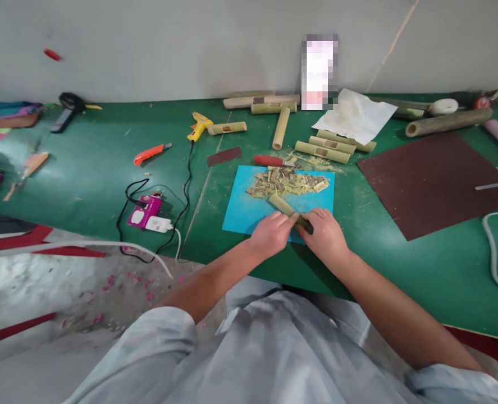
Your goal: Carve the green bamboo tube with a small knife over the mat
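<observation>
A short bamboo tube [281, 205] lies slanted over the front part of a blue sheet [237, 207]. My left hand [273, 233] has its fingers closed on the tube's middle. At the tube's near end, my right hand [325, 235] grips it with bent fingers; a dark opening shows beside the thumb. Behind the tube, bamboo chips and shavings [286, 183] are heaped on the sheet. A red-handled tool [268, 160] rests at the sheet's back edge, its tip among the debris.
Cut bamboo tubes [322, 151] lie behind the sheet. A brown sheet [438, 179] is at right. A yellow glue gun [199, 127], an orange cutter [150, 154] and a pink power strip [145, 212] with cables are at left. A phone [318, 73] leans on the wall.
</observation>
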